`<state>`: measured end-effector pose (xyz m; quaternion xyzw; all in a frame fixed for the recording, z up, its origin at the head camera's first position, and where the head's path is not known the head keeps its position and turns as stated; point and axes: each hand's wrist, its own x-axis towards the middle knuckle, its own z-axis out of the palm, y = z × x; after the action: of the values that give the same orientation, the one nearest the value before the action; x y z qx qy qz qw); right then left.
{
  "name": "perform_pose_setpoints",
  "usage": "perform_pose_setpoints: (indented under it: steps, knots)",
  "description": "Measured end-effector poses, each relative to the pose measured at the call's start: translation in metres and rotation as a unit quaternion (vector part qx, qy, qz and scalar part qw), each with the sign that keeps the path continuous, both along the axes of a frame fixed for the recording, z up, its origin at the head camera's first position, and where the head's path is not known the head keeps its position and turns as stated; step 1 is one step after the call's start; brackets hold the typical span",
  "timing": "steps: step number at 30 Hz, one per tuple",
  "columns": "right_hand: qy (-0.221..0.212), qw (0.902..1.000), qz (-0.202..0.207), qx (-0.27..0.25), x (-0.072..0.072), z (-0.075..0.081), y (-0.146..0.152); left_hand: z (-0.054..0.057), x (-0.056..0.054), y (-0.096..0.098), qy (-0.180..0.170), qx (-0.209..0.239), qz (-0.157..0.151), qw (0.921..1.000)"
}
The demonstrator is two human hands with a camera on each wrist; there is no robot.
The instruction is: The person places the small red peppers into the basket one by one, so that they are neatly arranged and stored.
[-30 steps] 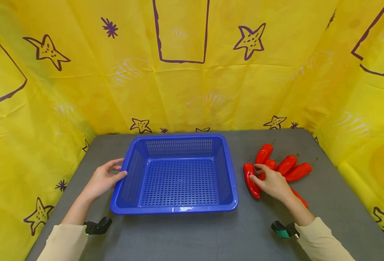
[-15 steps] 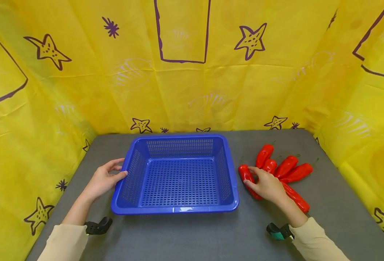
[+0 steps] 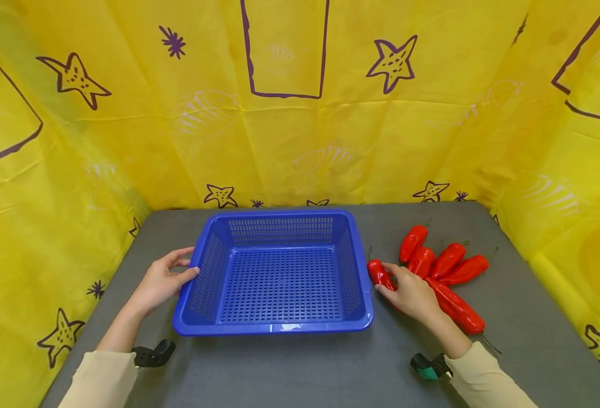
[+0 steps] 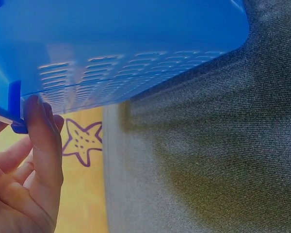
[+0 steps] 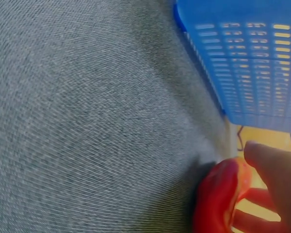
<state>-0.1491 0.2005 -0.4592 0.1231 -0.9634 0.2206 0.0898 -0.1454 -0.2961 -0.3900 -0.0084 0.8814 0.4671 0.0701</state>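
A blue plastic basket point(image 3: 274, 327) with slotted walls and base stands in the middle of the table, nothing inside it. At its left end my left hand point(image 3: 159, 283) grips the rim; the left wrist view shows thumb and fingers around the basket's edge point(image 4: 136, 34). Just beyond the right wall, my right hand point(image 3: 412, 292) holds a red chili pepper point(image 3: 379, 273) between thumb and fingers. In the right wrist view that pepper point(image 5: 216, 199) is close to the table, fingers curled behind it. Its lower end is partly hidden by the hand in the head view.
Several more red peppers point(image 3: 447, 260) lie fanned out right of the right hand, and one long pepper point(image 3: 455, 307) lies beside its wrist. The grey table point(image 3: 290, 374) is backed by a yellow cloth point(image 3: 279, 147) on three sides.
My right hand has moved left with the chili pepper, bringing it close to the basket's right wall. The long pepper by the wrist is more exposed. My left hand and the basket stay put.
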Motion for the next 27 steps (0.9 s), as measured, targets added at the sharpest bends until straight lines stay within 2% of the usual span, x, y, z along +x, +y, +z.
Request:
perform_pose_setpoints:
  steps: [11,27]
  knots:
    - [-0.022,0.9995,-0.014,-0.019,-0.0016,-0.0043,-0.0007,-0.0004,0.0004,-0.0001,0.000,0.007,0.000,1.0000]
    - [-0.020,0.9993,-0.020,-0.022,-0.0005,-0.0064,-0.0010,-0.0020,0.0015,0.0002,0.002,0.028,0.001,0.9996]
